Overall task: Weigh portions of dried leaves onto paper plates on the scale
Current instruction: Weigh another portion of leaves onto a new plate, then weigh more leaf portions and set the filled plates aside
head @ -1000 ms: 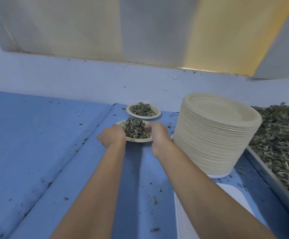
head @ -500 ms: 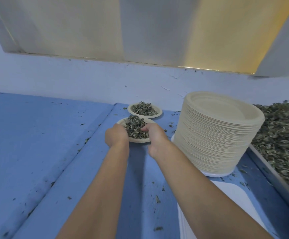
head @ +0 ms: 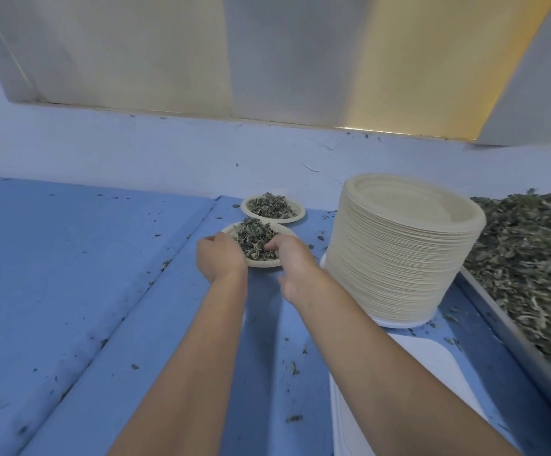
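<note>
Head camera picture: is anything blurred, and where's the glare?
Head view: yellow glare streaks the metal panel at upper right; the leaf pile at the right edge is smeared; the near plate is sharp; the arms cast soft shadows on the blue table.

Both my bare forearms reach forward, nearly parallel; my left hand (head: 221, 258) curls its fingers round the left rim of the plate (head: 264, 264), my right hand (head: 292, 261) rests bent fingertips opposite, thumb hanging loose
</note>
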`<state>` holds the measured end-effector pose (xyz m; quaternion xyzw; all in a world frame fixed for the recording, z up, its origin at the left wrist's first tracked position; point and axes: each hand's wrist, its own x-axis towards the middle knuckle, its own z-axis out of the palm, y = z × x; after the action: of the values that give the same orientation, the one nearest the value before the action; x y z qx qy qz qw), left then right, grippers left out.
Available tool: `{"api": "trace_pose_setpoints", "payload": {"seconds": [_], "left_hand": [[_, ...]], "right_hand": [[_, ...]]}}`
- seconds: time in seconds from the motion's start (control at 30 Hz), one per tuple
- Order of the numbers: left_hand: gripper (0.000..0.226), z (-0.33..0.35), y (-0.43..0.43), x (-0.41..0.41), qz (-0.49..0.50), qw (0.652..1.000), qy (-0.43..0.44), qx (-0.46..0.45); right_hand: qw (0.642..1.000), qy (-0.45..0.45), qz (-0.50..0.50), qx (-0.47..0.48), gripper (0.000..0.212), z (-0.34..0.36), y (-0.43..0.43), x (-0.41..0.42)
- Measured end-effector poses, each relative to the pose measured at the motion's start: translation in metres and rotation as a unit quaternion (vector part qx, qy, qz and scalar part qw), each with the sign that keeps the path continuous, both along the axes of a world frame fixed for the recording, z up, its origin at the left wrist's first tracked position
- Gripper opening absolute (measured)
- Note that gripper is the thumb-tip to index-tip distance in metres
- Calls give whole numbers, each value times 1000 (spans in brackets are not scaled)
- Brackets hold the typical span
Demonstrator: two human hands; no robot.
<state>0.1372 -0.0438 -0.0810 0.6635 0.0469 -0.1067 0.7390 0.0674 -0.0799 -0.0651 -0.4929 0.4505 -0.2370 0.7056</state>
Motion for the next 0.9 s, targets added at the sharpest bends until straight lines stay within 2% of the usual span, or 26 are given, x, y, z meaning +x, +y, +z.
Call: {"api": "trace_pose_setpoints", "payload": {"seconds": [0.07, 0.17, 0.23, 0.3, 0.4, 0.47, 0.57, 0.63, 0.7, 0.9], "left_hand": [[20, 8, 2, -12, -4, 999, -37, -15], [25, 23, 8, -36, -38, 995, -67, -70], [30, 34, 12, -52, -78, 989, -62, -107], [27, 45, 15, -69, -115, 980, -65, -146], [24, 59, 18, -95, -149, 970, -99, -166], [25, 67, 18, -109, -158, 966, -117, -165], [27, 73, 15, -124, -179, 960, -115, -184], [28, 73, 14, -130, -182, 960, -102, -188], [29, 71, 14, -134, -176, 963, -90, -181], [27, 68, 19, -140, -178, 967, -48, -174]], "right_hand": [[999, 1, 5, -32, 27, 8, 10, -6], [996, -17, 9, -82, 9, 25, 27, -23], [988, -37, 8, -150, 16, 35, 36, -38], [964, -37, 15, -263, 13, 46, 43, -55], [893, 2, -14, -449, 22, 57, 44, -85], [826, 44, -62, -558, 21, 63, 37, -107], [694, 184, -104, -688, 25, 69, 15, -136], [642, 280, -71, -710, 31, 70, 0, -151], [634, 325, -29, -702, 33, 67, -9, -160], [643, 343, 2, -685, 37, 65, -12, -160]]}}
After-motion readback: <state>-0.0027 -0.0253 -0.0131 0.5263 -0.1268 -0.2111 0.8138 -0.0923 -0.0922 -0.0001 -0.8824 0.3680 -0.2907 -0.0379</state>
